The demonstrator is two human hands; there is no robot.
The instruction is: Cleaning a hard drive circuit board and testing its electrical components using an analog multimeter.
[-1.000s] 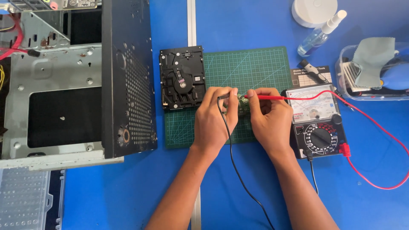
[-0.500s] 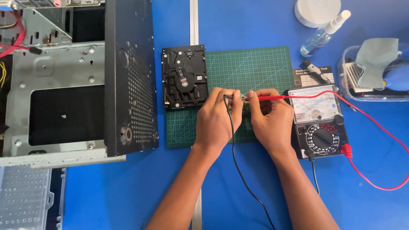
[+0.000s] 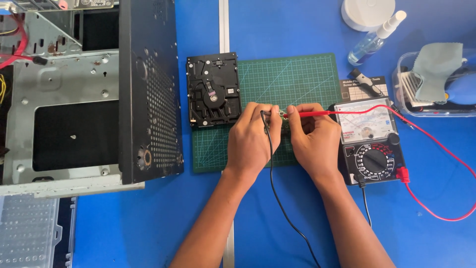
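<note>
**Two probes meeting over the green mat**

My left hand [image 3: 253,136] pinches the black probe [image 3: 265,116], its thin black lead [image 3: 277,198] running down between my forearms toward me. My right hand [image 3: 315,139] pinches the red probe [image 3: 307,113], a slim red stick lying nearly level, tip pointing left. The two tips come together between my thumbs on a small part [image 3: 283,124] that my fingers mostly hide; I cannot tell what it is.

The red lead [image 3: 426,136] loops off to the right across the blue counter [image 3: 287,30] and back to the analogue multimeter [image 3: 369,144], a black box with a pale needle scale above and a round dial below, lying just beside my right hand.

Both hands rest on the green cutting mat [image 3: 297,79] with its pale grid. At the mat's left edge lies a black hard drive [image 3: 212,89], underside up. Left of that stands an open computer case [image 3: 89,94]. A spray bottle [image 3: 374,39] and a clear tray [image 3: 431,84] sit at the far right.
</note>
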